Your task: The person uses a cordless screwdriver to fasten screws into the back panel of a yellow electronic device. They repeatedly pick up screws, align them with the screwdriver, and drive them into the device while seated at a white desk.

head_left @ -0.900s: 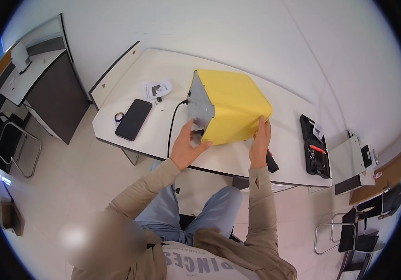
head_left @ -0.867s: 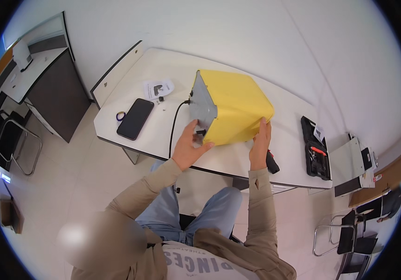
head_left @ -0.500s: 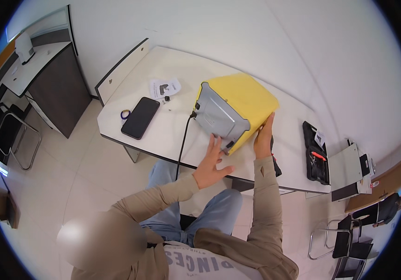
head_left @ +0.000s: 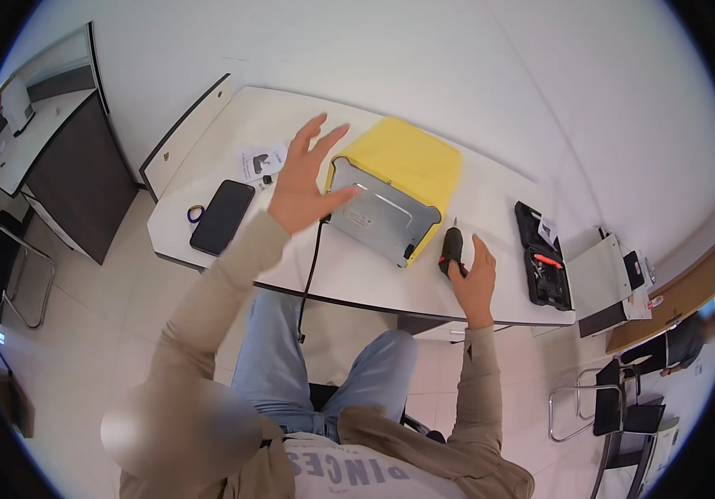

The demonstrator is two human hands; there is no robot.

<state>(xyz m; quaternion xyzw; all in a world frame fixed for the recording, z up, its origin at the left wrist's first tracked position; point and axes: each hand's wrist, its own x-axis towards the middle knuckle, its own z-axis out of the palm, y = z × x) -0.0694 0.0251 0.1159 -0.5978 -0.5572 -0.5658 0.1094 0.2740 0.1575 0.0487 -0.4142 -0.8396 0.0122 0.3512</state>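
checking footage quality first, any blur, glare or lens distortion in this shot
Head view: a round patch at lower left is heavily blurred, with a white glare spot; the picture's rim goes black and the table edges look bowed; the yellow case looks fairly sharp.

On the white, dark-edged table [head_left: 349, 270]: black phone [head_left: 223, 216] left of the left hand [head_left: 299, 188], yellow-and-grey box [head_left: 410, 160] right of it, black-and-red screwdriver [head_left: 452, 244] beside the right hand [head_left: 475, 283].

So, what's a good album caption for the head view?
Left grip open by a yellow box, right grip at a screwdriver, phone lying on the white table.
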